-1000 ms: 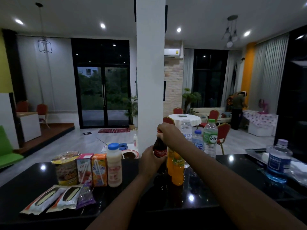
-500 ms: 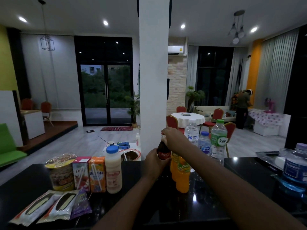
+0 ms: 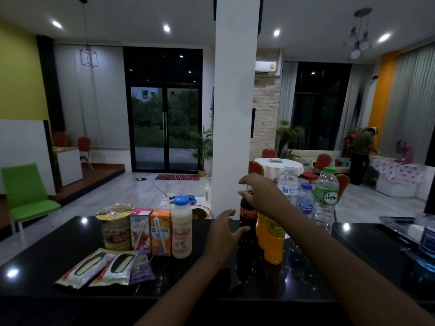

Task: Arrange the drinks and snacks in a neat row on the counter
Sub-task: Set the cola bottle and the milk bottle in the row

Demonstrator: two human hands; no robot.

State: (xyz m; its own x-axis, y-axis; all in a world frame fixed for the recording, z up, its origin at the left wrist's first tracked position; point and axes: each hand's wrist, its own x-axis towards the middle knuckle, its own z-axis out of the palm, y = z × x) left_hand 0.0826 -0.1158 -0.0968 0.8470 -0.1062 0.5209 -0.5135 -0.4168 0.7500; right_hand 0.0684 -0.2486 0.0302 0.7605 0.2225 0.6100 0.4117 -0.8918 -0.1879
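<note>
A dark cola bottle [image 3: 247,223] stands mid-counter, touching two orange soda bottles [image 3: 271,241] on its right. My right hand [image 3: 261,195] grips its neck and cap from above. My left hand [image 3: 222,234] is beside its lower body, fingers spread, thumb tip at the bottle. To the left stand in a row a noodle cup [image 3: 115,228], a pink carton [image 3: 140,229], an orange carton [image 3: 160,231] and a white milk bottle [image 3: 181,230]. In front of them lie two snack packets [image 3: 98,267] and a purple packet [image 3: 141,267].
The black glossy counter [image 3: 58,245] runs left to right. Three clear water bottles [image 3: 326,198] stand behind my right arm. A blue-labelled water bottle [image 3: 427,241] and a tray [image 3: 397,223] sit at the far right. A white pillar [image 3: 235,102] rises beyond the counter.
My left hand has let go of the cola bottle's body and opened its fingers. My right hand stays on the bottle's top. The camera has shifted slightly.
</note>
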